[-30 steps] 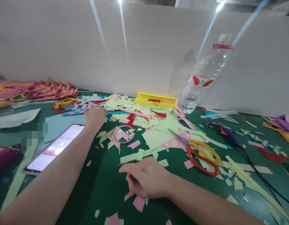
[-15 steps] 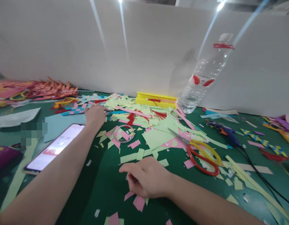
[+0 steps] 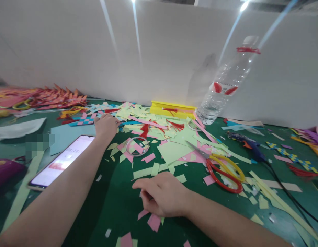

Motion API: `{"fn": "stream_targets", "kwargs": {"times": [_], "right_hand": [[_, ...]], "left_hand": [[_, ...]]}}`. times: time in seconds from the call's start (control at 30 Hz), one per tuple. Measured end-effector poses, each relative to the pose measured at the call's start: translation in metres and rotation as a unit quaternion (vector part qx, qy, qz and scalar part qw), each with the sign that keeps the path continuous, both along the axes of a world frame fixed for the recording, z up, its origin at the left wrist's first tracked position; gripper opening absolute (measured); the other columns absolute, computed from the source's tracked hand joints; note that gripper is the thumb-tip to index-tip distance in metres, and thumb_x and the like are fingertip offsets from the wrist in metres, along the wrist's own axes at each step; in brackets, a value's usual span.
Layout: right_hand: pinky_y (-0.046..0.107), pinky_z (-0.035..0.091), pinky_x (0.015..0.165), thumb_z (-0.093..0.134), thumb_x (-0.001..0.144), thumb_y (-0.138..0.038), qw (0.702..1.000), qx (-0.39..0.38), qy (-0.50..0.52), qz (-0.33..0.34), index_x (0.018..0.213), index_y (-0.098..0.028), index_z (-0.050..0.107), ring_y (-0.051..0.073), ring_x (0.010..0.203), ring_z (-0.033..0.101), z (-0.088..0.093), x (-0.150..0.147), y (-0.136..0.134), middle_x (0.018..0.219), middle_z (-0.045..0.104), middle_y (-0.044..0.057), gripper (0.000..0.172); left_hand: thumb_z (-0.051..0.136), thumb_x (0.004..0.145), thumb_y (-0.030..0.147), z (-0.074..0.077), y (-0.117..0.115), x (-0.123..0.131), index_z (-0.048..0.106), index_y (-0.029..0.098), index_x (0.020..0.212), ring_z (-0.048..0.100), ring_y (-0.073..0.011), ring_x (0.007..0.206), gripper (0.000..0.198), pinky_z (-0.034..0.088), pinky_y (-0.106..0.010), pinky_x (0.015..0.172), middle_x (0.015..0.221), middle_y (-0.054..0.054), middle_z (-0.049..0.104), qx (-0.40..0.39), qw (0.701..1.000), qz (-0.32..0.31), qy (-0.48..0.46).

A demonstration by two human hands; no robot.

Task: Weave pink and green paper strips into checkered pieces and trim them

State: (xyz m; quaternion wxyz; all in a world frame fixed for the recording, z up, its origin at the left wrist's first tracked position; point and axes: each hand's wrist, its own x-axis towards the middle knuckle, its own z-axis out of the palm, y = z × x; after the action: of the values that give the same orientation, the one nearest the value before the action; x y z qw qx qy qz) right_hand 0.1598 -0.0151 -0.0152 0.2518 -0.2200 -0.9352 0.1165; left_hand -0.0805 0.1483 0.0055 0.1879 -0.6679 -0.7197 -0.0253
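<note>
My left hand reaches to the back left, lying over a blue and pink woven paper strip that shows beside it. Its fingertips are hidden, so I cannot see whether they grip the strip. Nearer the front, my right hand is curled with the thumb and fingers bent together; whatever is in it is hidden. Below it lie pink paper scraps. A roll of clear tape rests between the two hands. Right of it, scissors with red and yellow handles lie partly apart on green and pink paper.
A lit phone lies under my left forearm. A plastic bottle leans against the pale partition. Red tassels lie among paper scraps before a yellow folded strip. A blue glue gun with a black cable lies right.
The whole view has shifted very slightly. Both hands keep nearly the same pose and place, and nothing on the table has visibly moved.
</note>
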Motion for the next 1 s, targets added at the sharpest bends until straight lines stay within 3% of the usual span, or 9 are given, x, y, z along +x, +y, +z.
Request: {"fn": "stream_targets", "kwargs": {"times": [0.43,0.57,0.67,0.73,0.87,1.0], "right_hand": [[0.019,0.035,0.045,0.04,0.086,-0.021,1.0,0.018,0.018,-0.004,0.112,-0.015,0.054,0.008,0.045,0.045,-0.003,0.0,0.0,0.057,0.059,-0.004,0.03],[0.018,0.037,0.046,0.041,0.092,-0.029,0.997,0.059,0.05,-0.002,0.091,-0.015,0.061,0.007,0.047,0.05,-0.005,-0.002,0.001,0.059,0.062,-0.003,0.024],[0.018,0.04,0.051,0.042,0.095,-0.032,0.992,0.097,0.075,0.011,0.075,-0.016,0.062,0.006,0.05,0.053,-0.003,-0.003,0.001,0.06,0.064,-0.004,0.032],[0.018,0.037,0.049,0.042,0.095,-0.035,0.99,0.114,0.078,0.003,0.07,-0.016,0.061,0.005,0.047,0.049,-0.001,-0.002,-0.002,0.055,0.06,-0.005,0.037],[0.023,0.024,0.042,0.036,0.096,-0.037,0.981,0.172,0.081,-0.044,0.053,-0.017,0.05,0.007,0.041,0.035,0.003,0.004,-0.015,0.045,0.047,-0.005,0.049],[0.024,0.022,0.044,0.032,0.096,-0.032,0.977,0.178,0.105,-0.054,0.051,-0.018,0.044,0.008,0.042,0.029,0.005,0.018,-0.029,0.045,0.04,-0.004,0.049]], "left_hand": [[0.055,0.09,0.03,-0.001,-0.004,0.001,0.054,0.016,0.118,0.059,-0.0221,0.099,0.031,0.052,-0.042,0.082,0.118,-0.009,0.057,0.018,0.999,-0.03,0.004],[0.054,0.091,0.03,0.0,-0.005,0.004,0.055,0.015,0.116,0.059,-0.0226,0.099,0.029,0.05,-0.044,0.084,0.116,-0.009,0.058,0.035,0.999,-0.033,-0.015],[0.037,0.095,0.021,0.001,-0.008,0.007,0.062,0.013,0.101,0.058,-0.0246,0.1,0.026,0.039,-0.045,0.091,0.109,-0.012,0.06,0.059,0.997,-0.036,-0.041],[0.029,0.093,0.015,0.0,-0.009,0.007,0.063,0.014,0.094,0.058,-0.0262,0.099,0.034,0.033,-0.044,0.091,0.106,-0.013,0.061,0.071,0.995,-0.036,-0.063],[0.032,0.089,0.015,-0.004,-0.01,0.001,0.064,0.017,0.096,0.056,-0.0283,0.098,0.033,0.031,-0.044,0.087,0.107,-0.014,0.063,0.085,0.991,-0.024,-0.102],[0.035,0.087,0.016,-0.007,-0.01,-0.008,0.066,0.015,0.096,0.055,-0.0302,0.1,0.032,0.03,-0.045,0.086,0.108,-0.015,0.063,0.092,0.988,-0.012,-0.124]]}}
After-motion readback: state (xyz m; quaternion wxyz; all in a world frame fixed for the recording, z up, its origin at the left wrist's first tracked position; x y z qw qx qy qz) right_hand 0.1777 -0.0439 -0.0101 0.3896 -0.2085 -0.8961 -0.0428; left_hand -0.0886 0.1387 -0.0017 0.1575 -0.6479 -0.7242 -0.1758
